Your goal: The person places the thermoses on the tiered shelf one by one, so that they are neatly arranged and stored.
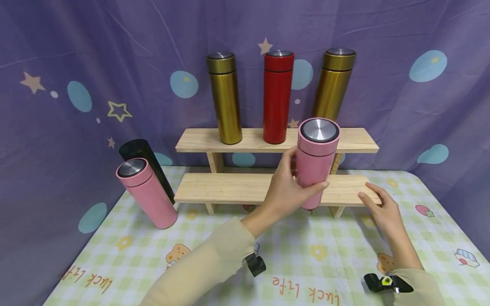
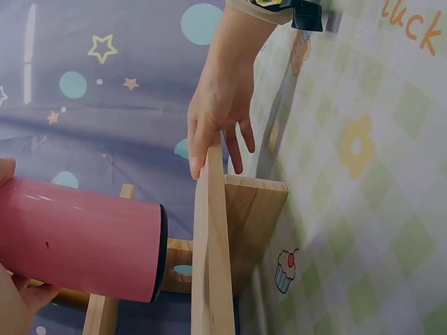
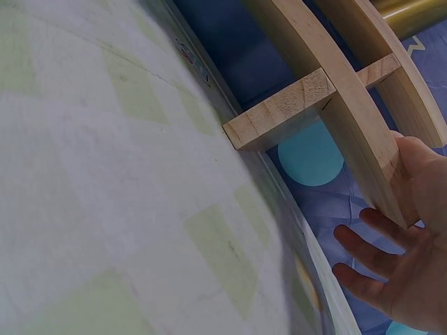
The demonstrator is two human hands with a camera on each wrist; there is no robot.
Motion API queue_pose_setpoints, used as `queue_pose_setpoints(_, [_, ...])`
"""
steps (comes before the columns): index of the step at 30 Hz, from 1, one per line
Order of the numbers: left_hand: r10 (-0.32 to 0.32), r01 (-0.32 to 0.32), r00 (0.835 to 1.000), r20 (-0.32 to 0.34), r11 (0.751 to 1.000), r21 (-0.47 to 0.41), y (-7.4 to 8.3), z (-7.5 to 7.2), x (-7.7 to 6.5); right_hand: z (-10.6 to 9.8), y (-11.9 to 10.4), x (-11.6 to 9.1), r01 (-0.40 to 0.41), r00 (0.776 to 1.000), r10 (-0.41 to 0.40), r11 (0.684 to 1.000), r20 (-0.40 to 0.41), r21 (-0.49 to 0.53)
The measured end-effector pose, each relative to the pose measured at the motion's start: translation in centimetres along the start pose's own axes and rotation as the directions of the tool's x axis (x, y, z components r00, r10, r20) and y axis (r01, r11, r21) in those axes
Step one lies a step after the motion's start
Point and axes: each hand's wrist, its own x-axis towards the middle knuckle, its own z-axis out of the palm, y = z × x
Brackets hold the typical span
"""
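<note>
— Above the lower shelf (image 1: 237, 187) of the wooden rack, toward its right end, what is the left hand (image 1: 285, 191) doing?

— It grips a pink flask (image 1: 315, 161) round the body, thumb on the near side and fingers curled behind. The flask stands nearly upright, steel lid up, its base level with the front edge of that lower shelf. The left wrist view shows the base beside the board, but whether they touch I cannot tell.

— And the right hand (image 1: 384, 208)?

— Its fingers are straight and loosely spread, holding nothing. The thumb presses on the right end of the lower shelf; the other fingers hang below the board, as the right wrist view shows.

— What stands on the upper shelf (image 1: 356, 142)?

— Three flasks in a row: a gold flask (image 1: 226, 97) at the left, a red flask (image 1: 278, 97) in the middle, and a second gold flask (image 1: 334, 85) at the right, partly behind the held one.

— Anything else on the surface (image 1: 214, 263)?

— Near its back left corner, well apart from both hands, a second pink flask (image 1: 147, 193) stands with a black flask (image 1: 147, 165) just behind it. The rack sits along the back edge, against a purple backdrop (image 1: 76, 63) printed with stars and dots.
</note>
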Motion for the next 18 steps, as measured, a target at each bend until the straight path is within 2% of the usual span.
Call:
queue_pose_setpoints(8, [0.01, -0.009, 1.0, -0.015, 0.999, 0.032, -0.4, 1.1, 0.9, 0.0, 0.1, 0.0, 0.002, 1.0, -0.002, 1.0, 0.001, -0.006])
queue_pose_setpoints(18, [0.0, -0.001, 1.0, 0.006, 0.999, 0.054, -0.8, 2.6, 2.2, 0.0, 0.1, 0.2, 0.007, 1.0, -0.008, 0.999, -0.017, -0.037])
